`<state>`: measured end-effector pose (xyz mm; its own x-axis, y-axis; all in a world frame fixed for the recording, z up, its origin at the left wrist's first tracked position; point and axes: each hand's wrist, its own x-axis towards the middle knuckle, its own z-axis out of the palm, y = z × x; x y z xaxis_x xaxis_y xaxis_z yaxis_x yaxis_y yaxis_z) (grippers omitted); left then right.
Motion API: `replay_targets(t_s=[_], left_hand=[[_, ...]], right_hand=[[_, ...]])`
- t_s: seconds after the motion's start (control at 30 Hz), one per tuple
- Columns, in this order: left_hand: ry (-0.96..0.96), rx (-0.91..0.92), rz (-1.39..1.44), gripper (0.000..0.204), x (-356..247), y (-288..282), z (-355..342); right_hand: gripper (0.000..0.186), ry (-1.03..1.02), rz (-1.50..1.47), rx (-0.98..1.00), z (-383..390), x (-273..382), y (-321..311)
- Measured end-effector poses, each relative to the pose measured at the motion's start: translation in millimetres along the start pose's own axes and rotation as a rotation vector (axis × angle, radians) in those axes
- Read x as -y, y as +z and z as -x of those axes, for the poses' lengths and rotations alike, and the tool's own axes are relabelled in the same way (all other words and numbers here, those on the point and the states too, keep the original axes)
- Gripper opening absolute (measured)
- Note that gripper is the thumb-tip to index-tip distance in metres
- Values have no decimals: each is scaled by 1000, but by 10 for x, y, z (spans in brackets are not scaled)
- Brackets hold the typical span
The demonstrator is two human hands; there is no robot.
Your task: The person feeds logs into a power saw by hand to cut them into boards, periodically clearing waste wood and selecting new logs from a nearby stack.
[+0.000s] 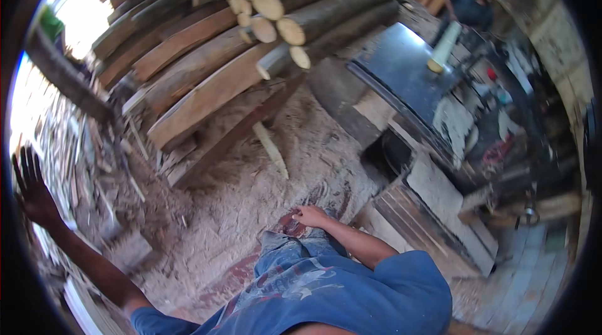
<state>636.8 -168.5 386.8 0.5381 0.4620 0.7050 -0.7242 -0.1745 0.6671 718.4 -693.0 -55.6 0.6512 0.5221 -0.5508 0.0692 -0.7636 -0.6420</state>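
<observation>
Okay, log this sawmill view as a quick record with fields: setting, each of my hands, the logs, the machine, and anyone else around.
setting: sawdust-covered floor in a rough wood workshop
left hand: raised out to the side, fingers spread, holding nothing
right hand: low by the thigh, holding nothing visible
logs: stack of logs and slabs, cut ends facing the camera
loose piece: pale wooden stick on the sawdust
machine: dark flat saw table on the right
other person: stands beyond the table

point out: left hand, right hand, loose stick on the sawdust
left hand [30, 187]: head view, on the palm, fingers spread, holding nothing.
right hand [310, 215]: head view, back of hand, resting at the thigh.
loose stick [271, 149]: head view, mid-length, lying on sawdust.
</observation>
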Motion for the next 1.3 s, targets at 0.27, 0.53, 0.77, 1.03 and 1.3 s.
replay_targets(t_s=[0.27, 0.53, 0.77, 1.03, 1.3], left_hand=[[-1366, 556, 181, 64, 3542, 2932, 2581], [-1670, 1231, -27, 72, 3950, 5545, 4196], [-1122, 1151, -84, 86, 4441, 7502, 3903], [-1426, 1112, 110, 88, 4384, 7121, 4181], [-1456, 1003, 286, 82, 3844, 5834, 4274]], right_hand=[[37, 550, -1035, -606, 621, -2292, 332], [38, 479, -1240, -812, 630, -3270, -1441], [67, 298, -799, -1429, 448, -3347, -3926], [85, 202, -946, -1289, 217, -2667, -3307], [81, 321, -991, -1242, 382, -1639, -2190]])
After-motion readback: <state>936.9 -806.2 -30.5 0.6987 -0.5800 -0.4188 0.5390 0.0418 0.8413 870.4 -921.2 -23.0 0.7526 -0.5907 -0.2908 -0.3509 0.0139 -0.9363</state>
